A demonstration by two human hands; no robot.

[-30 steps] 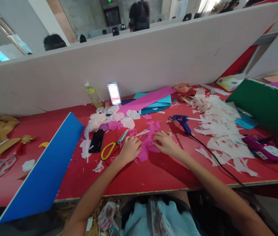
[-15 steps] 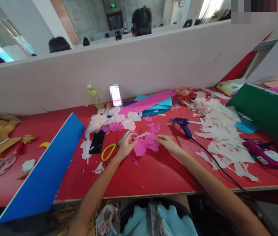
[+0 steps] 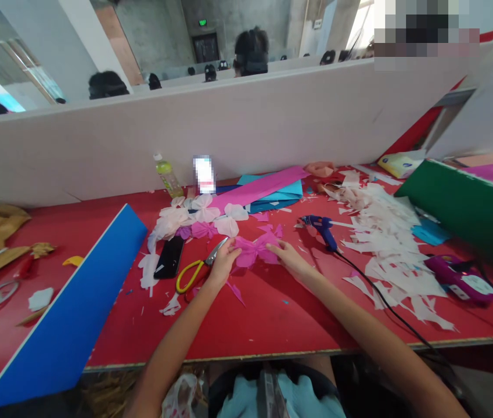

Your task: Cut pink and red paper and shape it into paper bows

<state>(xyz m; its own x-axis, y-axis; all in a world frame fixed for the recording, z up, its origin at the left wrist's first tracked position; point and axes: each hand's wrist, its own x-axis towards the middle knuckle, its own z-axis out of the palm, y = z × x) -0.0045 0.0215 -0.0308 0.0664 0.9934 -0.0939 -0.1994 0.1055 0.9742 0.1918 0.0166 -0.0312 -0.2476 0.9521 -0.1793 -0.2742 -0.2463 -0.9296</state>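
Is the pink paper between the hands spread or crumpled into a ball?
Spread: the pink paper fans outward between left hand and right hand.

Nothing legible: green sign (image 3: 202, 22) on the far wall (image 3: 159, 32), blue mark (image 3: 407, 165) on the far right packet (image 3: 396, 166), white label (image 3: 478, 284) on the purple device (image 3: 440, 270) at right, all too small.

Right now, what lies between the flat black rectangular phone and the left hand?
Yellow-handled scissors with silver blades lie between the phone and the left hand; the head view shows it.
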